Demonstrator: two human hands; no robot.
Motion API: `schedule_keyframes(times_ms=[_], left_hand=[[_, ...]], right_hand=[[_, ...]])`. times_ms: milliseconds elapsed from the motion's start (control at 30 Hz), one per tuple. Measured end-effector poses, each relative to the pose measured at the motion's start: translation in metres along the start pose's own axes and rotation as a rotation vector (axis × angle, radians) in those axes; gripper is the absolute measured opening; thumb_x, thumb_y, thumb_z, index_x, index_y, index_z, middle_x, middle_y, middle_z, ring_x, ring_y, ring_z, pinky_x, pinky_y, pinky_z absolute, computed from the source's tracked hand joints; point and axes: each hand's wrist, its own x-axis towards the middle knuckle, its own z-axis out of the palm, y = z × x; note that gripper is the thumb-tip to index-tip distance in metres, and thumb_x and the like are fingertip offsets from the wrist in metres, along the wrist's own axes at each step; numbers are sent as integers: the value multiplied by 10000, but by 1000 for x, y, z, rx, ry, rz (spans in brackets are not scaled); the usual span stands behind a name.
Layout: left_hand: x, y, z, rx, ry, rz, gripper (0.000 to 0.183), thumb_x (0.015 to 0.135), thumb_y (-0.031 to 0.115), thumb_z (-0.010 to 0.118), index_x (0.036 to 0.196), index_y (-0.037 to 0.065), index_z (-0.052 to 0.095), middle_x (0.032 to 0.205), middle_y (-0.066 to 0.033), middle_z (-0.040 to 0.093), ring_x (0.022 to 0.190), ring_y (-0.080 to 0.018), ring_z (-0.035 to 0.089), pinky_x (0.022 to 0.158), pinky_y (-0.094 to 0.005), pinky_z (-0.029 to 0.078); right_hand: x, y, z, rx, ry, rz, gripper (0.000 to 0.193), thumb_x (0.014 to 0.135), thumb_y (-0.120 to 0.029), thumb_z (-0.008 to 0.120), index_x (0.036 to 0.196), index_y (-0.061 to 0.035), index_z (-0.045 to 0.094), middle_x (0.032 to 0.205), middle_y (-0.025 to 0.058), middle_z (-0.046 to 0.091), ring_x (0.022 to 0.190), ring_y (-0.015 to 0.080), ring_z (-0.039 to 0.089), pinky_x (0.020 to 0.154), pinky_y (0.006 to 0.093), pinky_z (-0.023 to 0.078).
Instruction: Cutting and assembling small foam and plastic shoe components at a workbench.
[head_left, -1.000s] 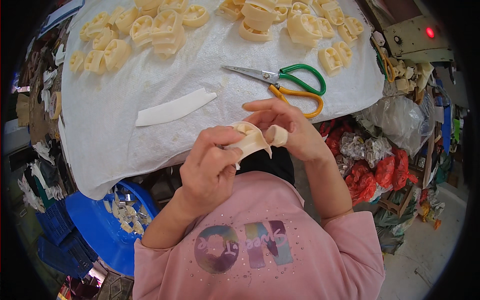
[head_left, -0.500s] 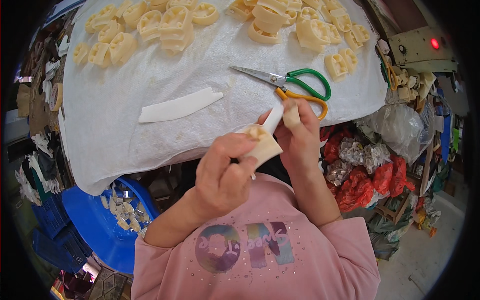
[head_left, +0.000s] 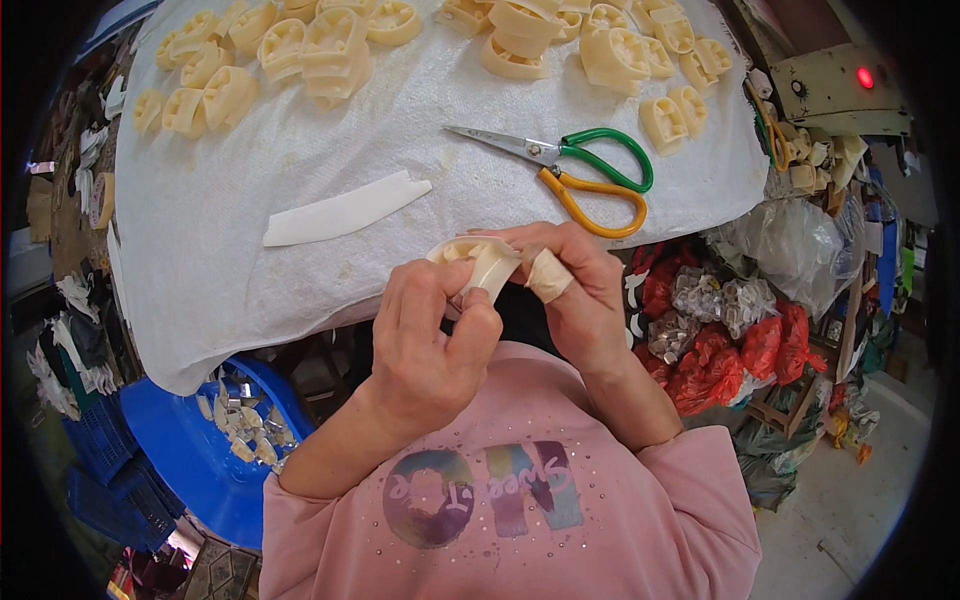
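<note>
Over the table's near edge, my left hand (head_left: 432, 325) is closed around a cream moulded plastic piece (head_left: 492, 262), hollow with ribs inside. My right hand (head_left: 572, 278) has its fingers pressed against the far right edge of that same piece; its thumb wears a beige wrap (head_left: 548, 276). The white strip seen earlier in this hand cannot be told apart from the piece now. Another white strip (head_left: 345, 210), slightly curved, lies flat on the white woven cloth (head_left: 220, 270). Beyond my right hand rest scissors (head_left: 540, 152) with one green and one orange handle, blades apart.
Several cream moulded pieces (head_left: 335, 55) sit in groups, some stacked, along the cloth's far side. A blue basin (head_left: 175, 440) with small shiny parts stands below left. Red plastic bags (head_left: 710, 370) and clear bags (head_left: 800, 245) crowd the lower right. A machine (head_left: 830, 90) shows a red light.
My right hand has brought the white strip down to the moulded piece, and its fingers now meet it. My left hand has tilted the piece and moved slightly left.
</note>
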Motion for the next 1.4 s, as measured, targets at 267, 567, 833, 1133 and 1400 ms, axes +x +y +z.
schedule_keyframes(times_ms=[267,567,833,1133,1400], left_hand=[[2,-14,-5,-224,27,-151,237,658,-155,593,820,0,514,897,-161,565,685,-229,560,535,-298,455],[2,-15,1,-510,-3,-37,265,626,-189,590,806,-11,511,930,-171,579,717,-231,586,554,-278,469],[4,-20,-3,-379,-88,-49,246,730,-149,600,861,27,488,989,-188,560,783,-239,583,625,-286,463],[-1,-18,3,-741,93,-428,90,848,-16,590,886,1,511,1029,-142,559,864,-153,569,737,-254,473],[3,-16,11,-979,54,-607,107,870,14,583,930,-9,498,1020,-113,566,850,-90,541,751,-237,463]], right_hand=[[15,1,-20,107,-112,140,435,952,-388,444,1067,13,568,1023,128,611,884,178,607,803,301,491],[31,-6,-34,197,-398,336,501,801,-101,674,1245,-14,459,955,106,621,836,126,595,674,250,491],[28,16,-27,36,-294,253,479,875,-207,619,1276,-11,446,1013,122,637,958,151,596,810,265,480],[32,4,-36,-459,-285,-328,350,871,-149,572,1208,-64,531,1160,126,566,1025,217,515,887,338,397],[25,1,-11,-494,-45,-279,195,747,6,533,932,-58,543,946,107,471,942,252,423,836,335,344]])
